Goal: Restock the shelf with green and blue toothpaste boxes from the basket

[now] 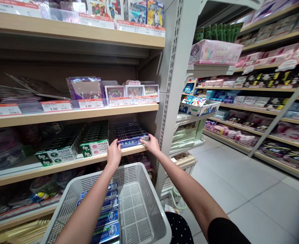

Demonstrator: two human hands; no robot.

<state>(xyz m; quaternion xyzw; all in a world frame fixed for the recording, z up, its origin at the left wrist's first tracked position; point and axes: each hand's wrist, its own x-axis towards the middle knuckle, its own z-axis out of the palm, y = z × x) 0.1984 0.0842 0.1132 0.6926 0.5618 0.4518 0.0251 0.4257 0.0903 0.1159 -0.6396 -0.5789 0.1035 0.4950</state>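
A row of dark blue toothpaste boxes (131, 141) with white lettering on the front sits on the lower shelf, near the upright at its right end. My left hand (114, 153) grips the front box at its left end, and my right hand (151, 145) grips the right end, thumb on the front face. Both hands are closed on it. Below them is a grey plastic basket (162, 210). Several blue toothpaste boxes (110, 217) lie in a column along the basket's left half, partly hidden by my left forearm.
Green and white toothpaste boxes (95, 148) stand in stacked rows to the left on the same shelf. Above is a shelf edge (124, 111) with price tags. A grey metal upright (173, 78) borders my right arm; a tiled floor (230, 166) and stocked shelves lie beyond.
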